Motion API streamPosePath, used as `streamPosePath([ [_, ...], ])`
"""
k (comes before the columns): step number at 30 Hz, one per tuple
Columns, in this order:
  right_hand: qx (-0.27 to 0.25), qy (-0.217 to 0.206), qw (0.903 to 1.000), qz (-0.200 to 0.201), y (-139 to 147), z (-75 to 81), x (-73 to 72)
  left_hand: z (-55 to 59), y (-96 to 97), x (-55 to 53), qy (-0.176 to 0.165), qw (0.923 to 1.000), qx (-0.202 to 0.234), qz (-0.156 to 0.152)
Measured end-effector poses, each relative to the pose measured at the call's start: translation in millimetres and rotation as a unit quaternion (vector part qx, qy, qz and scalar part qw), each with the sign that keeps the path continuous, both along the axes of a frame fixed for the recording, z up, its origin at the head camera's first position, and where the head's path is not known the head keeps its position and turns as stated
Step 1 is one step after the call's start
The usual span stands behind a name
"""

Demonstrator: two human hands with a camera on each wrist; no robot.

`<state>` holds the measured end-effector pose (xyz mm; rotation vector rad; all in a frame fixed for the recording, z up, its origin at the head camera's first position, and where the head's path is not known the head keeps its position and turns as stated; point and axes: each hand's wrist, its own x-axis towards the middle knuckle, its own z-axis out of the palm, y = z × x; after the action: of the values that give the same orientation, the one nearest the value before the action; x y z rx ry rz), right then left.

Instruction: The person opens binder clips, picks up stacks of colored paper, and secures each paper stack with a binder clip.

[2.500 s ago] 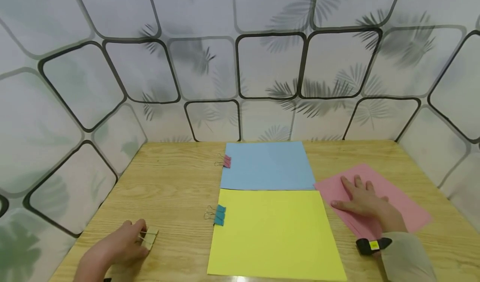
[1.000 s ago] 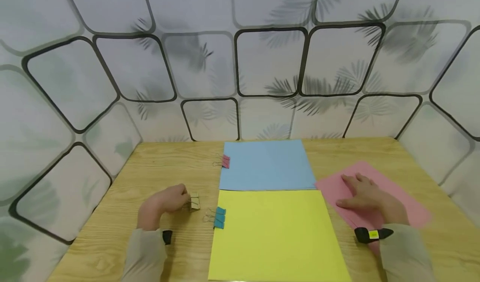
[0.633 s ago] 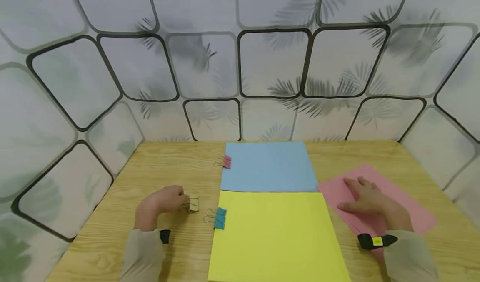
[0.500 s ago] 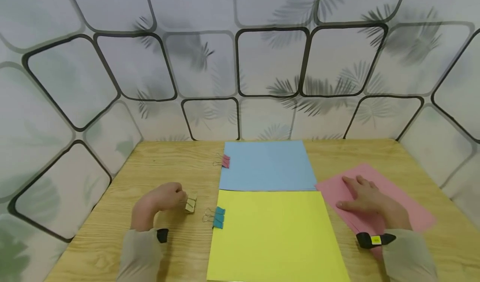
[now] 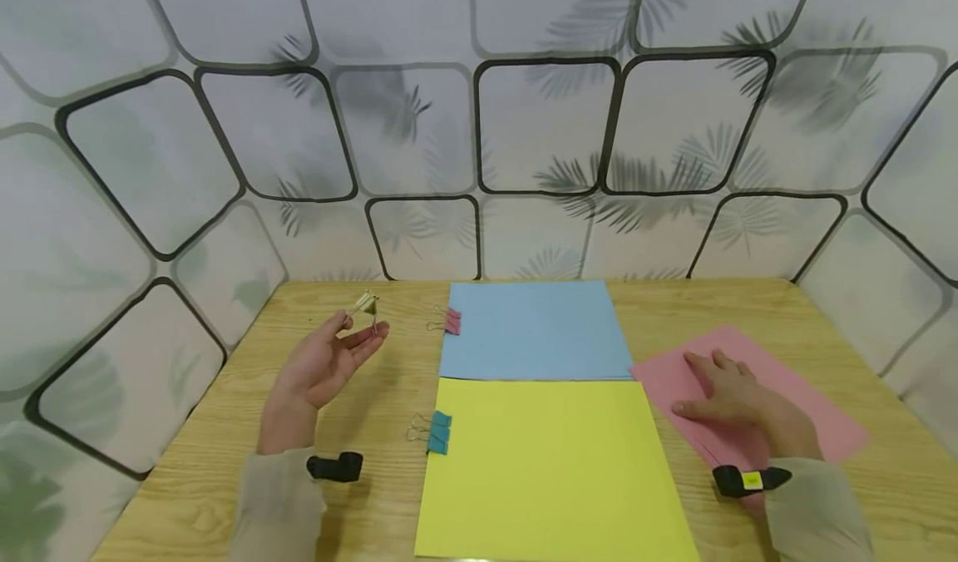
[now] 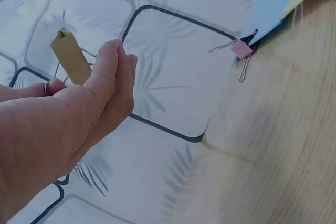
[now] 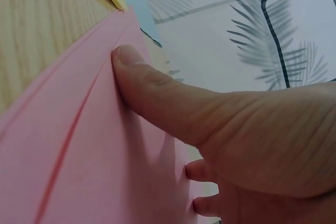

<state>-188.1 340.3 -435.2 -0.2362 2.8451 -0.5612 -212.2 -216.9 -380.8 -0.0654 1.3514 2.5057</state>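
Observation:
My left hand (image 5: 318, 371) is turned palm up over the left part of the table. It pinches the wire handles of a yellow binder clip (image 5: 369, 304) between thumb and fingers, with the clip's spine facing me in the left wrist view, where the clip body (image 6: 72, 59) stands above the fingers. At the right, my right hand (image 5: 729, 400) rests with spread fingers on a stack of pink paper (image 5: 816, 416), which lies askew. In the right wrist view the thumb presses near the edge of the pink sheets (image 7: 68, 145), whose layers show slight gaps.
Blue paper (image 5: 535, 329) lies at the back middle, a pink binder clip (image 5: 452, 322) on its left edge. Yellow paper (image 5: 550, 470) lies in front of it, with a blue binder clip (image 5: 439, 433) on its left edge. A patterned wall (image 5: 539, 238) borders the wooden table (image 5: 359, 479).
My left hand took the yellow binder clip from the table's left front, carried it right and back, then turned palm up and raised it. The right hand stays on the pink paper.

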Motion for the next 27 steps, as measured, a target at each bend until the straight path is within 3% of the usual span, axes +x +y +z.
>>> streamPosePath([
  [3, 0.001, 0.001, 1.0000, 0.001, 1, -1.5, 0.5, 3.4, 3.4, 0.9, -0.007, 0.9988, 0.048, -0.008],
  [9, -0.001, 0.006, 1.0000, 0.002, 2, -2.2, 2.2, 8.1, 10.0, 3.1, -0.004, 0.9970, 0.076, -0.013],
  [18, 0.005, 0.003, 1.0000, 0.000, 0, 0.8, 3.8, 7.8, 13.3, 4.7, -0.002, 0.9991, 0.041, 0.009],
  [27, -0.007, -0.018, 0.9998, -0.008, -2, 3.2, 3.6, 2.7, 12.2, 2.8, 0.038, 0.9979, 0.040, -0.033],
])
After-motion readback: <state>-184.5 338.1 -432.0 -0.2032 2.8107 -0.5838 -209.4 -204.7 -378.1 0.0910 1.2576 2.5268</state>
